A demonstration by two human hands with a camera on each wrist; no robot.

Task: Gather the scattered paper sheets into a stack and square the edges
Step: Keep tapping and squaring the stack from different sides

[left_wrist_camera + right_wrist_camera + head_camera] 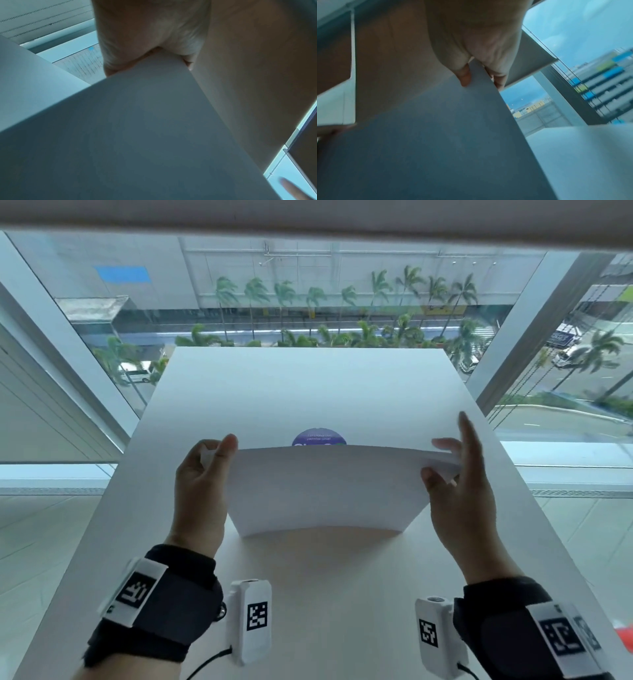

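wrist-worn camera units (pixel 251 619) are sitting nearest the lens, and just beyond them both hands are standing the paper stack (pixel 318 491) upright on the white table (pixel 308 594). left hand (pixel 200 484) is pinching the stack's upper left corner; right hand (pixel 459 484) is pinching the upper right, its longer fingers (pixel 467 428) raised. sheets look gathered, bottom edge touching the table, so squaring is underway. next move is likely calling for tapping that edge down with looser grips. purple sticker (pixel 319 437) is peeking out beyond.

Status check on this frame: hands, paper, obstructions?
Left hand and right hand grip paper stack at its sides. Stack upright, bottom edge on table. Nothing obstructing.
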